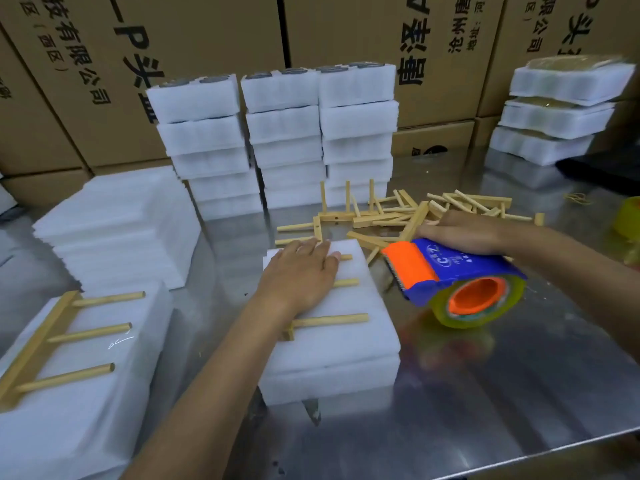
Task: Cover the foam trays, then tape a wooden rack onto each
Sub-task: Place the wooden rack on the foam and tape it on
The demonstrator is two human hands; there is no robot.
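Note:
A covered white foam tray (339,355) lies on the steel table in front of me, with a wooden rack (332,320) flat on its lid, pegs pointing right. My left hand (298,271) presses flat on the rack and lid, fingers straight. My right hand (460,233) grips a blue and orange tape dispenser (450,275) with a yellowish tape roll, held just right of the tray. At the near left sits another foam tray (86,410) with a wooden rack (62,341) on top.
Stacks of foam trays (277,133) stand behind, a pile of foam lids (121,230) at the left, loose wooden racks (398,213) in the middle, and more trays (561,112) at the far right. Cardboard boxes (173,46) wall the back. Another tape roll (630,216) sits at the right edge.

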